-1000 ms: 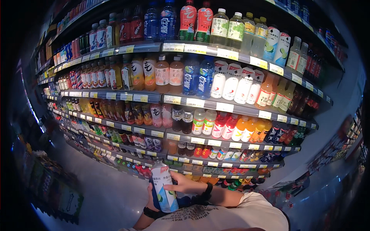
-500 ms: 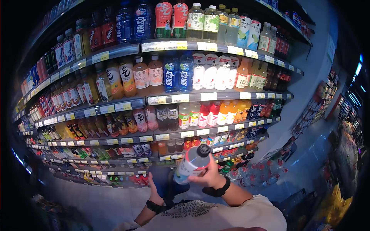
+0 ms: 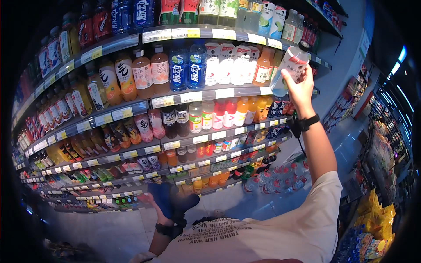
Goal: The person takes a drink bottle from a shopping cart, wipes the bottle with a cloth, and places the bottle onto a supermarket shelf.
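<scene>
My right hand (image 3: pixel 301 88) is raised at the right end of the shelves. Its fingers wrap round a clear drink bottle (image 3: pixel 287 72) with a dark cap and a pale label with red print. The bottle leans slightly, in front of the second-shelf row, next to an orange drink bottle (image 3: pixel 263 66). Low in the view, my left hand (image 3: pixel 157 209) is beside my dark blue trouser leg (image 3: pixel 161 197). Its fingers look apart, partly blurred, and no held thing shows. Dark bands circle both wrists.
Curved drink shelves with price-tag edges (image 3: pixel 188 96) fill the left and middle. Large bottles with red caps (image 3: pixel 274 182) stand on the floor at the shelf end. Yellow packages (image 3: pixel 375 212) are stacked at the lower right. An aisle (image 3: pixel 346 149) runs along the right.
My right hand has lifted the bottle from in front of my body up and right to the second shelf, arm now stretched out. The left hand appears slightly lower and further left.
</scene>
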